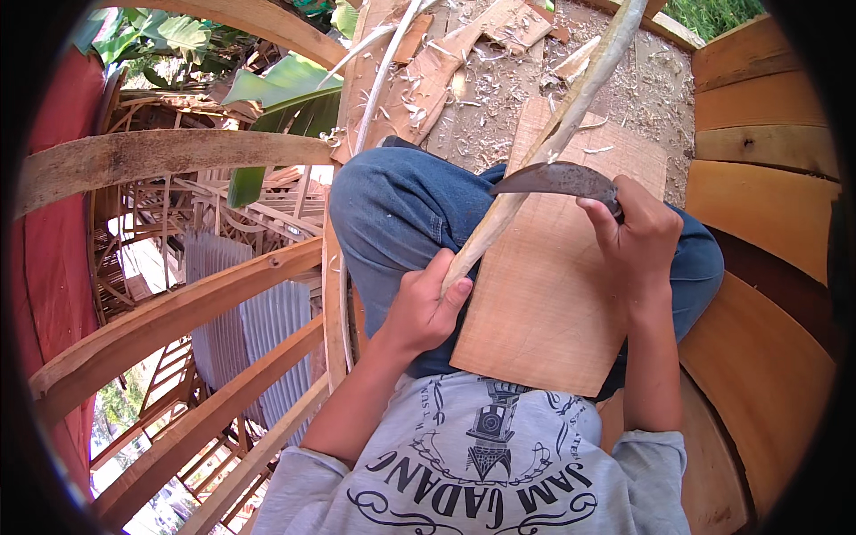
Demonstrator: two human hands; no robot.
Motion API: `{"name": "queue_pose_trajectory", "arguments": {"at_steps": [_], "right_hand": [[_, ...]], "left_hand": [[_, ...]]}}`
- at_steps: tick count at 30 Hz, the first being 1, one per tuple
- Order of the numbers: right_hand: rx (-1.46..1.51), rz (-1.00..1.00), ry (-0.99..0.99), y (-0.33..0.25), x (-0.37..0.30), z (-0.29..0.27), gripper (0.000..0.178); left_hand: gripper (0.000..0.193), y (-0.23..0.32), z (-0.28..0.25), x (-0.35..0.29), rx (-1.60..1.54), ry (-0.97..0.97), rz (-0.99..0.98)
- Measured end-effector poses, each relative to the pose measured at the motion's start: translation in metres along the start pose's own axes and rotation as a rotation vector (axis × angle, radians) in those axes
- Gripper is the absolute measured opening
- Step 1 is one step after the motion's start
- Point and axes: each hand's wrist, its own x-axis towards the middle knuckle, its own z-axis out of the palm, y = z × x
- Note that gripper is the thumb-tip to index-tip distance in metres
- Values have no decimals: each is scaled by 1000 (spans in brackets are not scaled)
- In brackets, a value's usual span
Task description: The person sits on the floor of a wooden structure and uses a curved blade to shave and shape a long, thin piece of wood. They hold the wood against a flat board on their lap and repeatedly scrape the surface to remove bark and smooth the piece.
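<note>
My left hand [432, 303] is closed round the near end of a long pale stick [499, 218], which slants up and away to the right. In my right hand [644, 223] is a curved, dark-bladed sickle knife [557, 179]; its handle is mostly hidden in my fist. The blade lies across the stick, its tip pointing left. Whether the edge is biting into the wood I cannot tell. Under both, a flat wooden board [544, 308] rests over my lap, between my legs in blue jeans.
Wood shavings [481, 98] and split wood pieces [513, 27] litter the floor ahead. A slatted wooden railing [192, 299] runs along my left, with corrugated sheets [276, 330] and leaves beyond it. On my right stands a plank wall [758, 209]. A thin pale strip [374, 85] leans near my knee.
</note>
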Motion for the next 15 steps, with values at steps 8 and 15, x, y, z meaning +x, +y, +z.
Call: {"name": "queue_pose_trajectory", "arguments": {"at_steps": [8,15], "right_hand": [[-38,63,69,8,1,4,56],[-86,105,94,10,-7,3,57]], "left_hand": [[25,-2,-1,3,-29,2,5],[28,0,-5,6,-75,-35,31]]}}
